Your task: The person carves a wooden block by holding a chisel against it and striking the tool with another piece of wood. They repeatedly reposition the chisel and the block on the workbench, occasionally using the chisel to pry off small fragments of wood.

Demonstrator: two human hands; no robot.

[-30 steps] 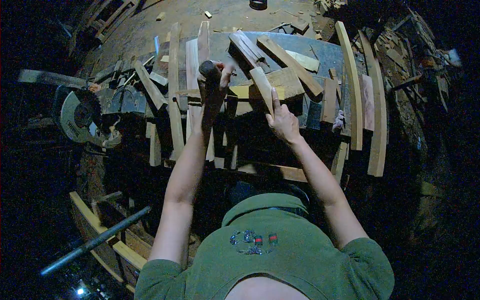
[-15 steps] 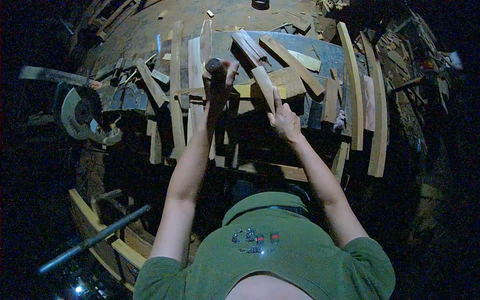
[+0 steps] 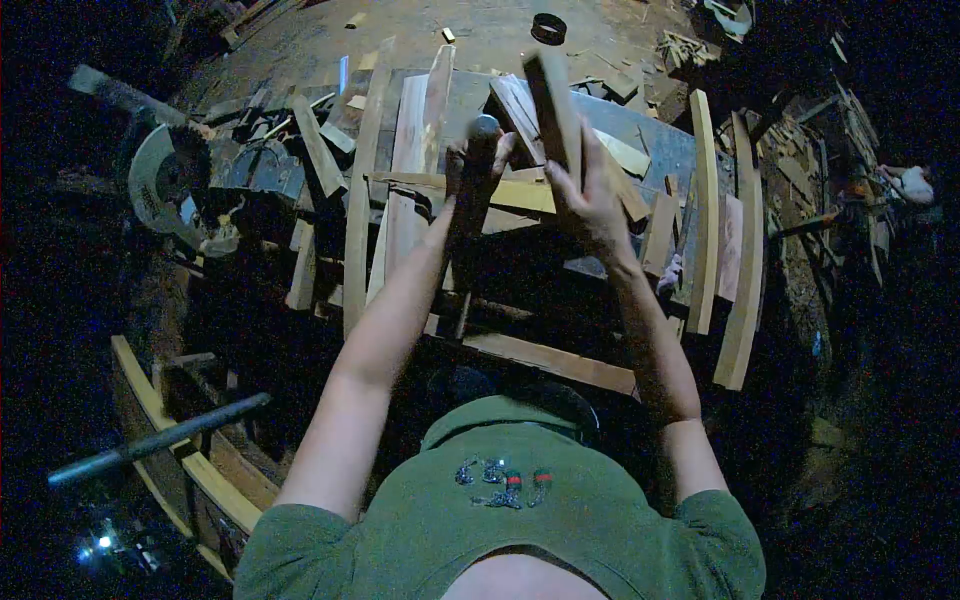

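Observation:
My left hand [image 3: 500, 165] is wrapped round a dark, thick object [image 3: 478, 185] whose rounded end points up toward me; its full shape is lost in shadow. Just to the right, my right hand [image 3: 597, 208] grips a wooden piece [image 3: 553, 105] near its lower end, the piece standing up and leaning slightly left. Below both hands lies a yellowish strip of wood [image 3: 525, 195] across the cluttered bench. A split, pale block [image 3: 517, 105] rests behind, between the two held things.
Long boards [image 3: 367, 190] lie left of my hands, and curved ones [image 3: 704, 210] lie right. A circular saw [image 3: 157, 185] sits at far left. Below it are a metal bar [image 3: 160, 437] and a curved wooden frame [image 3: 215, 490]. A dark ring [image 3: 548, 28] lies at the back.
My right hand has lifted the wooden piece up and away from the bench wood, turning its darker face toward me. The view has shifted, and my left hand still holds the dark object.

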